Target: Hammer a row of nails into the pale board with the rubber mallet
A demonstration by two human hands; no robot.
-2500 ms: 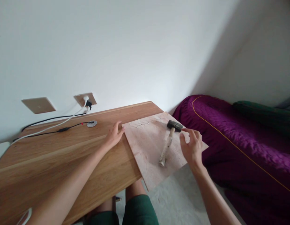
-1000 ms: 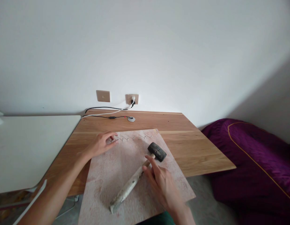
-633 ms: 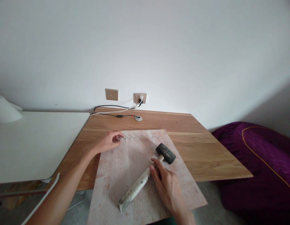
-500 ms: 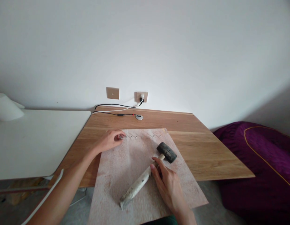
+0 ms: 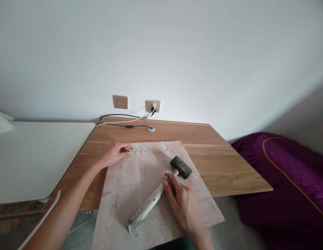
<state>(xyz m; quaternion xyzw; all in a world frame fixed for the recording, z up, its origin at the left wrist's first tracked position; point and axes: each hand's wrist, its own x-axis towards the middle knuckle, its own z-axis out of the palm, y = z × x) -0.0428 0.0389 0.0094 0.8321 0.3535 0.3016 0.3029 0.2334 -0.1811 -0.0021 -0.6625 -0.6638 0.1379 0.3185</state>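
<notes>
A thin board with a mottled pinkish-grey surface (image 5: 124, 194) lies in front of me, its near part past the table edge. Along its far edge runs a row of several small nails (image 5: 147, 151). At the left end of that row is my left hand (image 5: 116, 153), its fingers curled and pinched together, seemingly on a nail largely hidden by the fingertips. My right hand (image 5: 184, 203) grips a rubber mallet (image 5: 148, 205) close under its black head (image 5: 180, 167). The mallet lies slantwise over the board, its whitish, worn handle pointing toward me at the left.
Under the board is a wooden table (image 5: 229, 173) against the wall. Black and white cables (image 5: 119, 122) run along its back to a wall socket (image 5: 153, 106). A white table (image 5: 41, 156) adjoins at left. Purple cloth (image 5: 252, 166) covers something bulky at right.
The whole view has shifted, so the scene sits slightly farther left. My left fingertips have drawn a little left from the nearest standing nail. My right hand keeps its hold on the mallet.
</notes>
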